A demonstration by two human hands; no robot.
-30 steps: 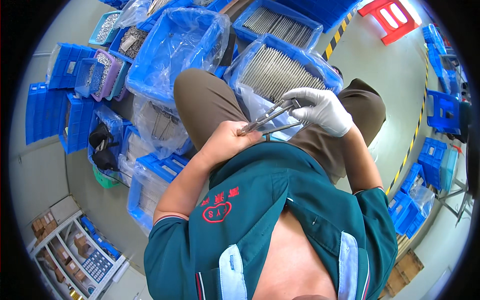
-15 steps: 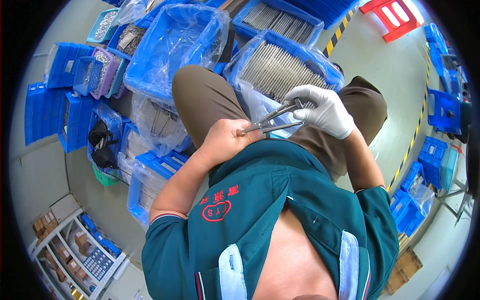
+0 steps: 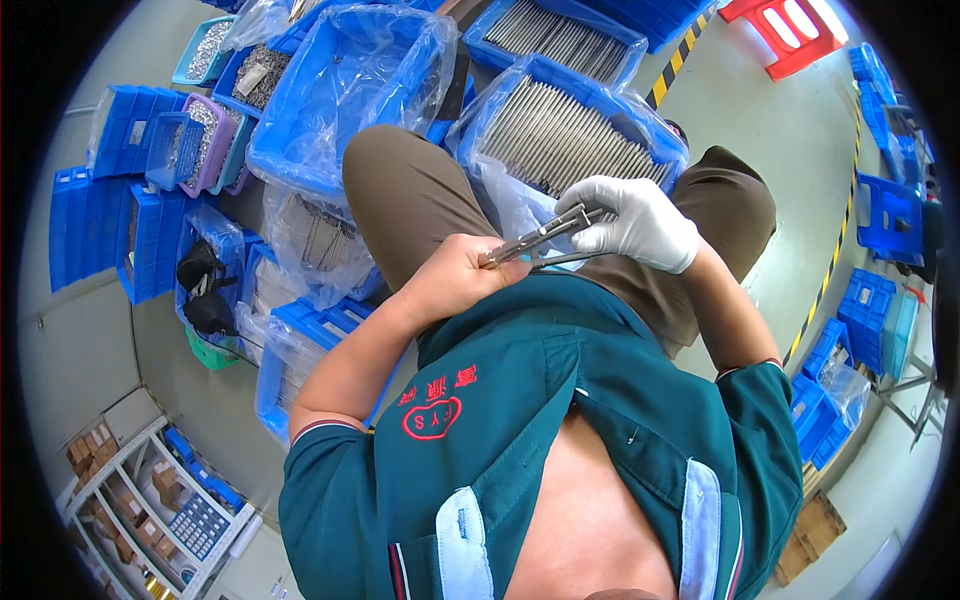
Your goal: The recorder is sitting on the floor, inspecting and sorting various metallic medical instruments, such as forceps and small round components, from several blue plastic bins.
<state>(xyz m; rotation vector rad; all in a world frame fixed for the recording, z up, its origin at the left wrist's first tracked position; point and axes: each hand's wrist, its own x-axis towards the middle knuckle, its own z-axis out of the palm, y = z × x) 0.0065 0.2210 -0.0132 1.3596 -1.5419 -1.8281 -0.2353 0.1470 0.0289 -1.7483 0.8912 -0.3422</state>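
A few slim grey metal rods (image 3: 545,233) span the gap between my hands, just above my lap. Their near-left ends sit in my bare left hand (image 3: 458,277), its fingers closed round them. My right hand (image 3: 642,226), in a white glove, has its thumb and fingers curled round the far ends, where a short crosswise metal piece shows. One rod lies lower than the others, slightly apart. Just beyond my right hand stands a blue crate (image 3: 672,150) lined with clear plastic and full of similar metal rods (image 3: 560,130).
A plastic-lined blue crate (image 3: 310,65) with nothing visible in it stands ahead, left of the rod crate. Another crate of rods (image 3: 555,42) lies farther off. Small bins of metal parts (image 3: 205,140) are at the left. A red stool (image 3: 785,32) stands far right.
The rods, spread apart before, are now closer together. My right hand has shifted slightly left and its fingers have closed further over the rod ends. My left hand has barely moved.
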